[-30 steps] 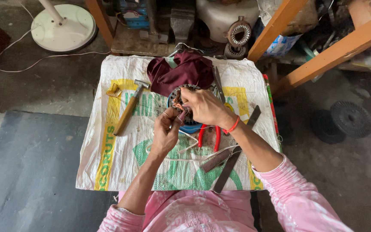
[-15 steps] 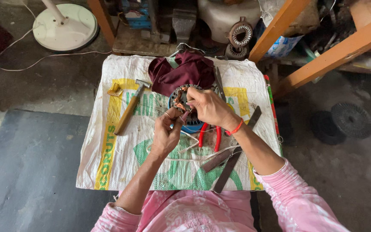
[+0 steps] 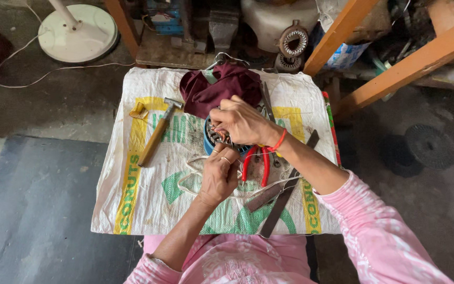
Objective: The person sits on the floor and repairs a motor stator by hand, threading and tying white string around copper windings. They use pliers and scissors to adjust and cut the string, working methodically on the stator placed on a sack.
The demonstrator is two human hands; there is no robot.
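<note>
A round blue-rimmed motor stator (image 3: 212, 138) with copper windings sits on a white woven sack (image 3: 132, 194) spread over a low table. My right hand (image 3: 243, 122) is closed over its top, fingers pinching the windings. My left hand (image 3: 219, 176), with rings on it, grips the stator's near edge from below. Most of the stator is hidden under both hands. A white cord (image 3: 190, 181) loops out by my left hand.
A wooden-handled hammer (image 3: 156, 132) lies left of the stator, a maroon cloth (image 3: 214, 89) behind it. Red-handled pliers (image 3: 256, 164) and dark flat metal bars (image 3: 285, 194) lie to the right. A white fan base (image 3: 77, 32) and orange wooden frame (image 3: 405, 63) stand beyond.
Both hands stay on the stator. My right hand has shifted slightly across the windings and my left hand has moved a little lower along the near edge.
</note>
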